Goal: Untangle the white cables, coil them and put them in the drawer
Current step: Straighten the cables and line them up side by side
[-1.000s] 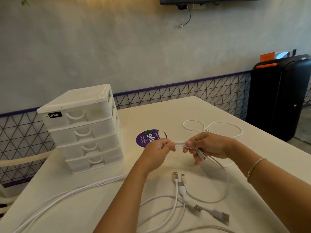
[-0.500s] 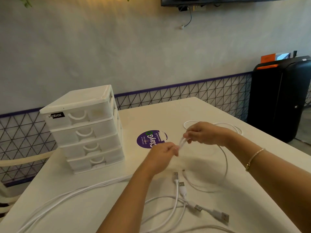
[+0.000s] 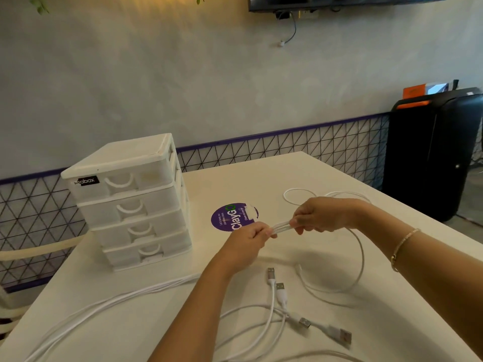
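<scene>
Both hands, left hand (image 3: 248,241) and right hand (image 3: 324,214), pinch a folded white cable (image 3: 281,228) over the table (image 3: 261,173), drawer unit (image 3: 130,202) far left.

Table (image 3: 261,173): standing pale and cream-topped against the wall.
Sticker (image 3: 230,218): lying flat on the table, round, purple, reading "ClayGo".
Black unit (image 3: 431,158): standing on the floor off the table's right side, carrying an orange strip near its top.
Screen (image 3: 339,1): hanging on the wall, a thin black wire (image 3: 291,30) dangling under it.
Wall panel (image 3: 287,150): running low behind the table, showing a triangle pattern under a purple edge.
</scene>
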